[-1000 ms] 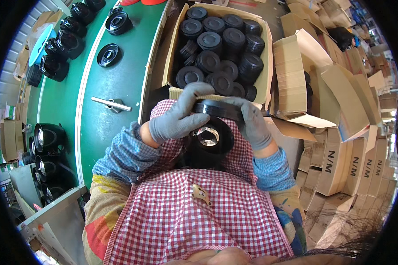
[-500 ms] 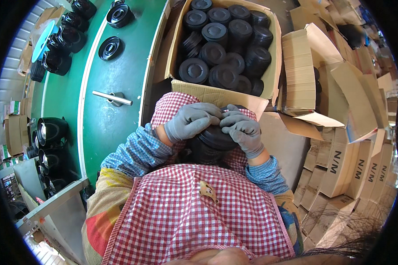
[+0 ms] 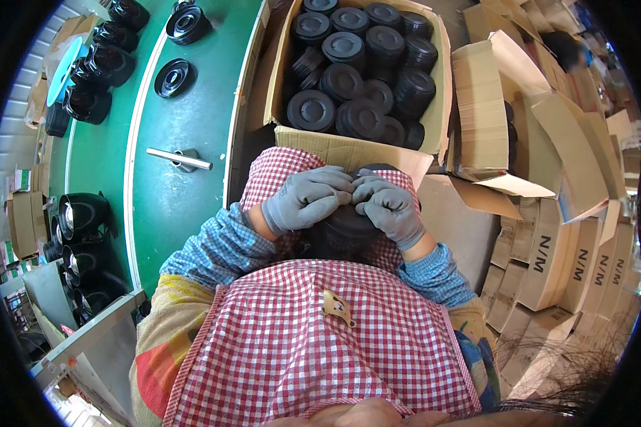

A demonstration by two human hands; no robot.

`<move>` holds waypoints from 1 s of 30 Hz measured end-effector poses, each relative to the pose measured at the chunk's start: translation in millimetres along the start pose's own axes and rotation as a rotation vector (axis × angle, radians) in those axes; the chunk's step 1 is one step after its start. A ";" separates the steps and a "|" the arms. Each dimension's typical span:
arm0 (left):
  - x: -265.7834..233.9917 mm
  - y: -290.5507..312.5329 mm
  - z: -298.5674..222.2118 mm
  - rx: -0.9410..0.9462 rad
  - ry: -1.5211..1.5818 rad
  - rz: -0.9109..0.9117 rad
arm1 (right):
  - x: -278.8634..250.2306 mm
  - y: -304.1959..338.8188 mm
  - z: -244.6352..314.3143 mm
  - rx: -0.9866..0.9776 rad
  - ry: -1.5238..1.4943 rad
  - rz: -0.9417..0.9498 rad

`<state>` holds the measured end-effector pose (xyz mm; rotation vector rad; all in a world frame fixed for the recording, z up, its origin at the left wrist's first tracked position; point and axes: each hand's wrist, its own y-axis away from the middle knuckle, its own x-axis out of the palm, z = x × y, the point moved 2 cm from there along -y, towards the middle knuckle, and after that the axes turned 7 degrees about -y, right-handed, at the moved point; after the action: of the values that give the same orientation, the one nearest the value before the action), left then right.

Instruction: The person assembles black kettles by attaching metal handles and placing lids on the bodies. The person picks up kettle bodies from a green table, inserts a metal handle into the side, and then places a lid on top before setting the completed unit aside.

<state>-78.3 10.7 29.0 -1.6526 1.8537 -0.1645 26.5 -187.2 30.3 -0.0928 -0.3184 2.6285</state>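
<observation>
A black round plastic part (image 3: 340, 231) rests in my lap, against the checked apron. My left hand (image 3: 306, 201), in a grey glove, has its fingers curled over the part's far edge. Close beside it, my right hand (image 3: 390, 210), gloved the same way, pinches that edge with bent fingers. The fingertips of both hands nearly meet, and what lies right under them is hidden. Just beyond my knees stands an open cardboard box (image 3: 320, 144) filled with stacks of black round lids (image 3: 310, 112).
At my left runs a green bench (image 3: 167, 235) with a metal bar on a small stand (image 3: 184, 159), a black disc (image 3: 174, 77) and glossy black pots (image 3: 85, 213). Open cartons (image 3: 477, 107) and flat-stacked boxes (image 3: 548, 263) crowd the right side.
The black part has tilted or turned between my hands, so its ridged rim shows less and a smoother face shows now. Both hands keep nearly the same place.
</observation>
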 end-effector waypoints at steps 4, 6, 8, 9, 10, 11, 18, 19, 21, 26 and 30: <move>-10.8 3.0 -6.1 -0.133 -0.036 0.077 | -6.5 3.7 -9.4 0.010 -0.097 -0.017; -20.1 -1.4 -30.6 -0.202 -0.157 0.039 | -15.5 0.8 -4.2 0.079 0.022 -0.074; -11.9 -5.3 -42.1 -0.170 -0.275 0.098 | -1.1 1.2 -2.5 0.107 0.008 -0.049; -8.9 -7.9 -45.5 -0.155 -0.344 0.120 | 5.8 -1.9 -0.5 0.114 0.000 -0.026; -8.3 -8.9 -34.8 -0.215 -0.340 0.154 | 10.1 -3.0 8.1 0.076 0.132 0.008; -4.7 -2.3 -23.3 -0.256 -0.313 0.097 | 16.4 1.2 17.7 0.047 0.259 0.039; -16.9 0.8 9.6 -0.169 0.152 -0.016 | 6.0 -0.3 34.1 -0.035 0.257 -0.138; -12.7 2.9 9.8 -0.246 0.198 0.011 | 11.7 -1.1 41.0 -0.066 0.341 -0.091; -3.6 7.0 3.9 -0.402 0.293 0.072 | 22.9 1.1 48.6 -0.123 0.508 0.000; 0.0 16.1 -22.4 -0.314 -0.112 0.055 | 16.2 6.5 11.6 0.004 0.642 0.041; -0.1 10.8 -42.3 -0.341 -0.331 0.125 | 3.4 0.3 -1.7 0.051 0.549 0.191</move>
<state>-110.0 -0.4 57.0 -1.6543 1.7867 0.4750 23.6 -185.5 28.5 -0.8433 -0.0517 2.6579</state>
